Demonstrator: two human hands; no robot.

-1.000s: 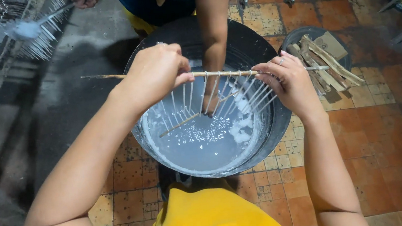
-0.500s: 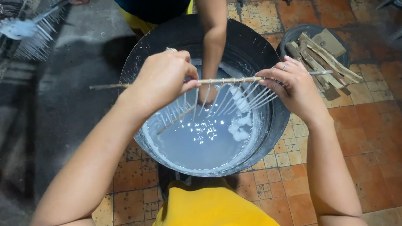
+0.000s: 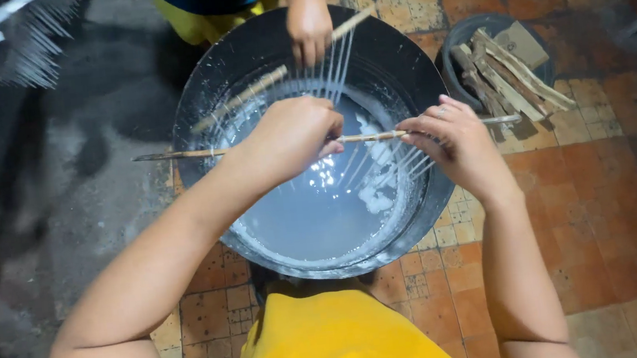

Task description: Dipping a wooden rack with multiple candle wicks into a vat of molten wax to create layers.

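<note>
Both hands grip one thin wooden stick (image 3: 197,153) held level over a big black basin (image 3: 257,47). The left hand (image 3: 290,137) has its fingers closed around the stick near its middle; the right hand (image 3: 453,141) pinches it further along. White strands (image 3: 404,164) hang from the stick below the fingers, over the milky liquid (image 3: 306,212). Beyond the fingers, another person's hand (image 3: 308,24) holds a second stick (image 3: 247,96). Right of the basin sits a tub of wood scraps (image 3: 508,72).
</note>
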